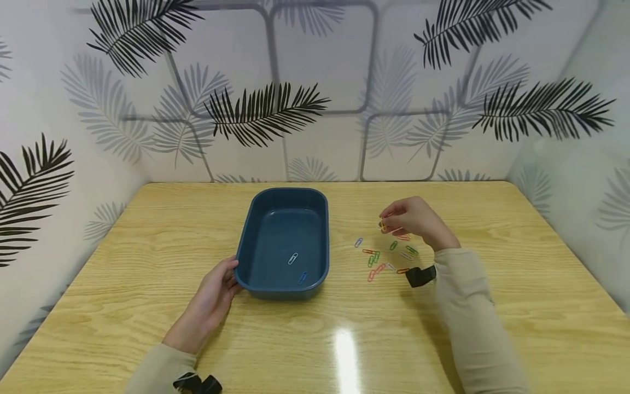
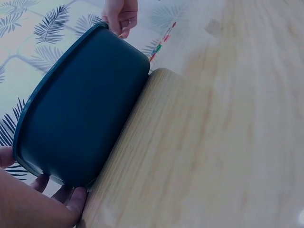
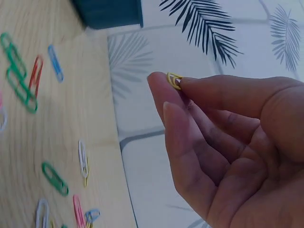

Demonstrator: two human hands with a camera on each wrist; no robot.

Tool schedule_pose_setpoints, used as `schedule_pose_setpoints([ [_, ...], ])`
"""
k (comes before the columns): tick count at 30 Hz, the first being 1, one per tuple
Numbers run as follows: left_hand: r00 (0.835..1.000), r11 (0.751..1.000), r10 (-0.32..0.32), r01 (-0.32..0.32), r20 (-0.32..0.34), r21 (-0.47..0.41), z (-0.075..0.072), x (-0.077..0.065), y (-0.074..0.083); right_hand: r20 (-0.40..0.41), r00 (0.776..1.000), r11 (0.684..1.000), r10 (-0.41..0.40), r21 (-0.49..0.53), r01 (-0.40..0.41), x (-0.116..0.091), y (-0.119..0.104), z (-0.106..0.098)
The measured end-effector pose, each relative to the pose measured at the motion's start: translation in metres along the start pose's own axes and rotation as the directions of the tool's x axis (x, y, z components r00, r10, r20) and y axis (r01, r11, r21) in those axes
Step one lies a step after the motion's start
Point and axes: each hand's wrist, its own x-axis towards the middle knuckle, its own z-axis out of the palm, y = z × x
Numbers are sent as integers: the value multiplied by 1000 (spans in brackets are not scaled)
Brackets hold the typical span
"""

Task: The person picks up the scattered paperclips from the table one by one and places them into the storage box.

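Paperclip (image 3: 174,80), yellow, pinched; tub (image 1: 285,293) gripped

Right hand (image 1: 415,221) pinches the paperclip between thumb and fingertips, centre right of head view, near loose clips (image 1: 377,256) on the table (image 1: 394,339). A light fingertip pinch looks best; thin wire could slip. Left hand (image 1: 211,303) grips the tub's lower-left rim; a firm hold should stop sliding. Tub, mid-frame, holds white clip (image 1: 292,258), blue clip (image 1: 303,277), both toward its lower end.

Your bin (image 1: 280,238) looks like smooth plastic with a soft sheen. The clips (image 3: 55,63) look like smooth, colour-coated wire. Your desk (image 1: 123,262) shows wood grain under a glossy finish that throws back light; your sleeves (image 1: 467,312) are matt, softly creased cloth.
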Motion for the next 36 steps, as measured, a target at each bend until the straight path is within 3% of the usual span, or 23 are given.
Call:
schedule_pose_setpoints([
  [16,1000,1000,3,-3,15,18,-1,0,0,42,997,991,-63,124,58,15,-51,45],
  [26,1000,1000,8,-8,19,15,-1,1,-2,67,994,968,-81,242,63,22,-68,67],
  [36,1000,1000,5,-5,15,8,-1,2,-2,91,992,985,-81,159,66,27,-69,78],
])
